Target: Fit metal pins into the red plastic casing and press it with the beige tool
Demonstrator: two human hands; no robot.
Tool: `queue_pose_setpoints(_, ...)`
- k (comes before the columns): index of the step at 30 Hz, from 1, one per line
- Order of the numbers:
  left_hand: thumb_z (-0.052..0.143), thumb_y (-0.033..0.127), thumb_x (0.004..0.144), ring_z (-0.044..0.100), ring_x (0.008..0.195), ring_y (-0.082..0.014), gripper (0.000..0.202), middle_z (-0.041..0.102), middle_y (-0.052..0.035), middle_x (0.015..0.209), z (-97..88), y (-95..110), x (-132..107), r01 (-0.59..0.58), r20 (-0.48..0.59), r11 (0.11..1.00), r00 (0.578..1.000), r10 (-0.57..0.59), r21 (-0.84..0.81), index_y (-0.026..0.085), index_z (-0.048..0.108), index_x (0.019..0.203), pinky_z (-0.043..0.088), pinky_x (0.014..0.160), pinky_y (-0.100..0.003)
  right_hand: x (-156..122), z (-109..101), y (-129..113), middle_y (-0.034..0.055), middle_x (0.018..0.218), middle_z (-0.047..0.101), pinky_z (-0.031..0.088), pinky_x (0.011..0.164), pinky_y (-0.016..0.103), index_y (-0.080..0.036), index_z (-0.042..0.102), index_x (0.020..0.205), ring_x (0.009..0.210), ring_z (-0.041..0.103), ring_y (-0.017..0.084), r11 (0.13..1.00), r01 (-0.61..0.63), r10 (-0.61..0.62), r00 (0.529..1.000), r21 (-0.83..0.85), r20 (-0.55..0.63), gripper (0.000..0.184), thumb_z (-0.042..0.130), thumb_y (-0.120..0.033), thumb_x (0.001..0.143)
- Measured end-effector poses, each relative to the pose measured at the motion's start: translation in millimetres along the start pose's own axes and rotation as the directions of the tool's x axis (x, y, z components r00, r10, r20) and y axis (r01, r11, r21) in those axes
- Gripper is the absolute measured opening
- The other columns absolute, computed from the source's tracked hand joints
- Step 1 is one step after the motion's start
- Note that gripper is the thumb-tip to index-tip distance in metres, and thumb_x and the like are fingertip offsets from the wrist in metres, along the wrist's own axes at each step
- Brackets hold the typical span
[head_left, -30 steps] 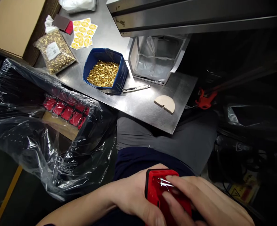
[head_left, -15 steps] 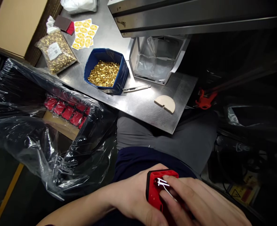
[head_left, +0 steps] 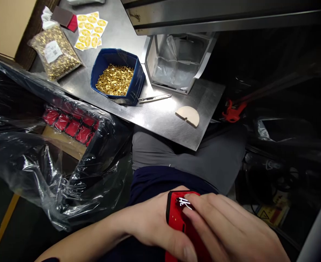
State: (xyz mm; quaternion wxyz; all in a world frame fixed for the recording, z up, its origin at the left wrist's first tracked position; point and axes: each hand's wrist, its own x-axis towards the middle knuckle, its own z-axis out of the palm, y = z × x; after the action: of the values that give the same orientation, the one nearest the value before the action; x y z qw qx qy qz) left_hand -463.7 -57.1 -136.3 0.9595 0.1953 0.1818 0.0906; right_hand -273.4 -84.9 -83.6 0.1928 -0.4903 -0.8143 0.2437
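Close to my body, my left hand (head_left: 157,225) is wrapped round a red plastic housing with black edging (head_left: 173,213), thumb along its near side. My right hand (head_left: 228,222) comes over it from the right. Between its thumb and forefinger is a small shiny metal piece with thin prongs (head_left: 184,202), at an opening in the housing's upper end. The fingers cover part of the piece, so its full shape is hidden. The lower part of the housing lies partly behind both hands.
On the metal table (head_left: 160,120) are a blue bin (head_left: 137,87) of small brass-coloured parts, a bag of similar parts (head_left: 55,54), sticker sheets (head_left: 91,31), a thin metal tool (head_left: 155,98) and a pale half-round piece (head_left: 188,115). A plastic-lined box at left holds red parts (head_left: 72,127).
The metal piece sits deeper in the housing's opening, with less of it showing. My right fingers are closer against the housing. The whole view has shifted slightly.
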Motion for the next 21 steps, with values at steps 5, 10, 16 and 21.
queue_pose_setpoints(5, 0.084, 0.051, 0.071, 0.060, 0.078, -0.0184, 0.046, 0.061, -0.0037, 0.082, -4.3, 0.4, -0.6, -0.007, 0.017, 0.999, 1.000, 0.007, -0.035, 0.011, 0.069, 0.088, 0.052, 0.078, -0.030, 10.0, -0.5, 7.7, 0.0003, 0.079, 0.071, 0.056, 0.063, 0.022, -0.019, 0.069, 0.101, 0.068, 0.067, 0.013, 0.928, -0.151, 0.134, 0.988, 0.341, 0.072, 0.019, 0.052, -0.013, 0.097)
queue_pose_setpoints(10, 0.088, 0.048, 0.067, 0.063, 0.086, -0.0199, 0.059, 0.065, -0.0053, 0.093, -9.0, -1.3, -3.0, -0.022, -0.003, 0.995, 1.000, 0.022, -0.099, 0.011, 0.067, 0.108, 0.052, 0.087, -0.034, -3.2, 1.7, 14.8, 0.0026, 0.095, 0.072, 0.056, 0.071, 0.018, -0.017, 0.065, 0.110, 0.082, 0.068, 0.011, 0.926, -0.188, 0.224, 0.971, 0.326, -0.078, 0.017, 0.065, -0.015, 0.092)
queue_pose_setpoints(16, 0.080, 0.049, 0.074, 0.065, 0.078, -0.0200, 0.049, 0.072, -0.0101, 0.095, -14.4, -6.5, -0.2, -0.064, 0.060, 0.996, 0.996, 0.067, -0.054, 0.009, 0.073, 0.100, 0.054, 0.079, -0.031, 1.1, 10.6, 7.7, 0.0042, 0.100, 0.074, 0.055, 0.079, 0.030, -0.016, 0.070, 0.108, 0.089, 0.068, 0.017, 0.959, -0.045, 0.056, 0.998, 0.281, -0.030, 0.022, 0.057, -0.010, 0.092)
queue_pose_setpoints(21, 0.078, 0.044, 0.076, 0.070, 0.091, -0.0255, 0.044, 0.074, -0.0095, 0.097, -15.2, -7.0, 0.1, -0.081, 0.059, 0.995, 0.995, 0.084, -0.061, 0.010, 0.071, 0.102, 0.055, 0.084, -0.032, 1.0, 8.9, 7.3, 0.0081, 0.104, 0.077, 0.056, 0.086, 0.033, -0.013, 0.076, 0.105, 0.094, 0.070, 0.022, 0.993, 0.066, -0.063, 0.997, 0.096, -0.039, 0.025, 0.055, -0.009, 0.092)
